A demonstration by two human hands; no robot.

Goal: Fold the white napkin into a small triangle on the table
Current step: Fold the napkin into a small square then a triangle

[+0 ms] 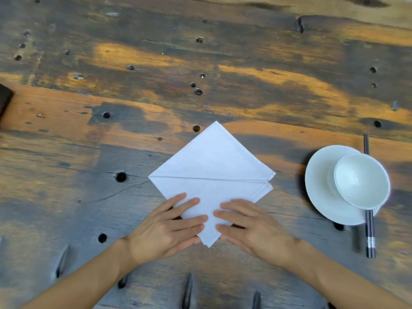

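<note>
Two grips, left grip (165, 228) and right grip (252, 226), fingers flat, press white napkin (211, 161) on counter (89, 197); lower edges hidden beneath. Chopsticks (370, 237) partly hidden under plate (318, 190).

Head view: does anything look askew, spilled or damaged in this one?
Nothing spilled. The bowl sits off-centre on the plate, pushed toward its right rim, and the chopsticks run under the plate. The napkin layers do not line up at the right corner. The table is pitted with holes.
</note>
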